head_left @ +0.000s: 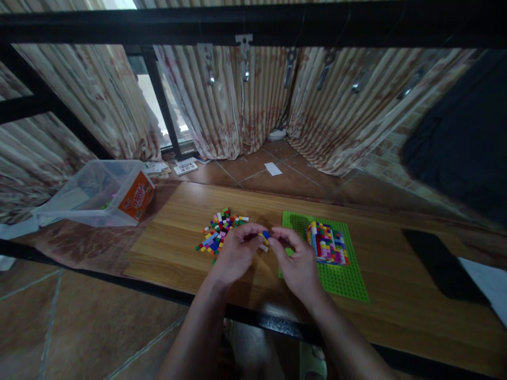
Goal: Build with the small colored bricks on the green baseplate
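Observation:
Above the middle of the wooden table, my left hand (238,248) pinches a small yellow toy brick (261,237). My right hand (298,259) meets it from the other side, its thumb and finger closed on a blue toy brick (266,234). The two bricks touch; whether they are joined I cannot tell. A loose pile of coloured bricks (214,238) lies left of and partly behind my left hand. Beyond my right hand, a block built of many coloured bricks (328,244) stands on a green studded baseplate (348,287).
A clear plastic bin (99,174) with an orange label sits at the table's left end. To the right lie a flat black object (439,264) and white paper (485,282). A dark metal bar with hooks (245,26) crosses above, before the curtains.

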`<move>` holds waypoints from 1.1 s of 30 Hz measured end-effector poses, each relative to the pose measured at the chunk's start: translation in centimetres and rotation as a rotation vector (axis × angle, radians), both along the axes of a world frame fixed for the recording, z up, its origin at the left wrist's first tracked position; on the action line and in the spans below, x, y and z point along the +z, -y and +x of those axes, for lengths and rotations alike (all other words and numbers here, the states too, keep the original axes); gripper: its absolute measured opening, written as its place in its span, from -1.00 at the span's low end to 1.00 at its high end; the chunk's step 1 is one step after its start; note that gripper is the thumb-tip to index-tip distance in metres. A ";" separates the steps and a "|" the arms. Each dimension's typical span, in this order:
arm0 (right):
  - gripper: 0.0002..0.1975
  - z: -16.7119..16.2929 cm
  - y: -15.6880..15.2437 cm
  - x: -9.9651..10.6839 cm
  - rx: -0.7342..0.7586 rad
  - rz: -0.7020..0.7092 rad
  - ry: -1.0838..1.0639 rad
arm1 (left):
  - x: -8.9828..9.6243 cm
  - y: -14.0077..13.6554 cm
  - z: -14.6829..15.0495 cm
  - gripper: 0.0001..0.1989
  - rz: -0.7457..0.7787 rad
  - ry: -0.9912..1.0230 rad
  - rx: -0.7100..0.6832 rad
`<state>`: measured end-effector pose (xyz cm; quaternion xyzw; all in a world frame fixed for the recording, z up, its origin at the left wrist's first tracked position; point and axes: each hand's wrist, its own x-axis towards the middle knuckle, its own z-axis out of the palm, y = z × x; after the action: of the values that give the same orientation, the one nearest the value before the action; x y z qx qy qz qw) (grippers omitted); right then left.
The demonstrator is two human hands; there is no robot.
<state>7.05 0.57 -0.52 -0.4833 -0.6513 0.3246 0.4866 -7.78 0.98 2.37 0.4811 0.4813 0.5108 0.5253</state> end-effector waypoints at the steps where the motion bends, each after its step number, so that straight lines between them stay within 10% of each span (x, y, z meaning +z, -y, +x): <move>1: -0.83 0.0 0.0 0.1 0.002 0.005 -0.001 | 0.0 0.0 0.0 -0.90 0.004 -0.007 -0.010; 26: -0.70 1.5 -0.6 -0.5 0.085 -0.492 -0.514 | -1.1 0.1 0.6 -0.90 0.013 -0.075 -0.093; 33: -0.69 2.3 -1.1 -2.0 -0.035 -0.408 -0.241 | -0.9 0.5 -0.3 -0.81 0.022 -0.720 -0.047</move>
<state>9.31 1.71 -2.49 -0.5405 -0.5010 0.4965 0.4587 -8.10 0.48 1.50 0.6468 0.6187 0.3018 0.3284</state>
